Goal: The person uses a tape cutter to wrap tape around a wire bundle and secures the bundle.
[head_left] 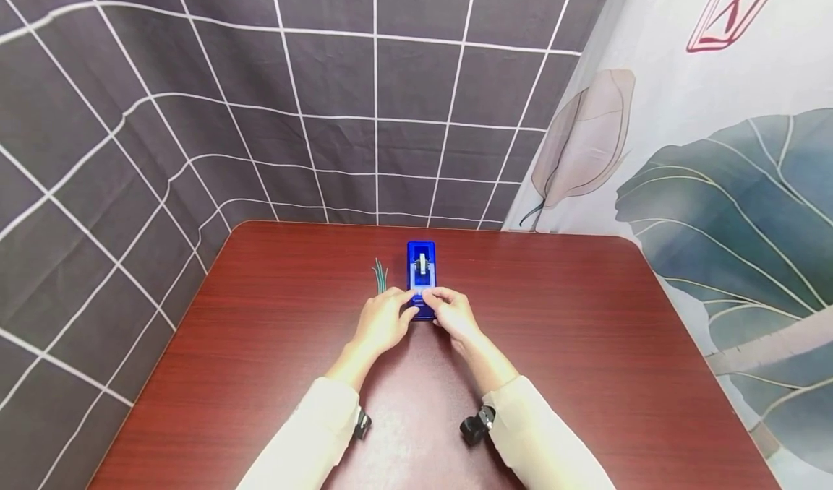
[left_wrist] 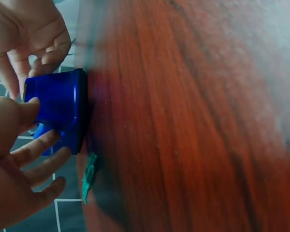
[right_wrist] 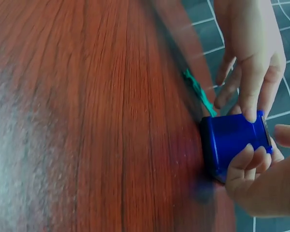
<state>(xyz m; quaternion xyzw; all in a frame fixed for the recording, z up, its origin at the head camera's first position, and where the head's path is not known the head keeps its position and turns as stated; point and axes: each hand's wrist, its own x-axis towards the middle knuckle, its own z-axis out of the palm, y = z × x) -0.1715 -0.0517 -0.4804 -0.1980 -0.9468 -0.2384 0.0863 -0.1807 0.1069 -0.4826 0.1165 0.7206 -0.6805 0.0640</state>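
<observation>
A blue tape dispenser stands on the table, its small tape roll toward the far end. My left hand grips its near end from the left; in the left wrist view the thumb lies on the dispenser's near face, other fingers along the side. From the right, my right hand holds the same end. Its curled fingers touch the near face of the dispenser in the right wrist view, the thumb close to the top edge. Whether a tape end lies between the fingertips is hard to see.
Several thin green strands lie on the table just left of the dispenser, beyond the left hand. The red-brown wooden table meets a dark grid-patterned curtain at the back. A leaf-print curtain hangs on the right.
</observation>
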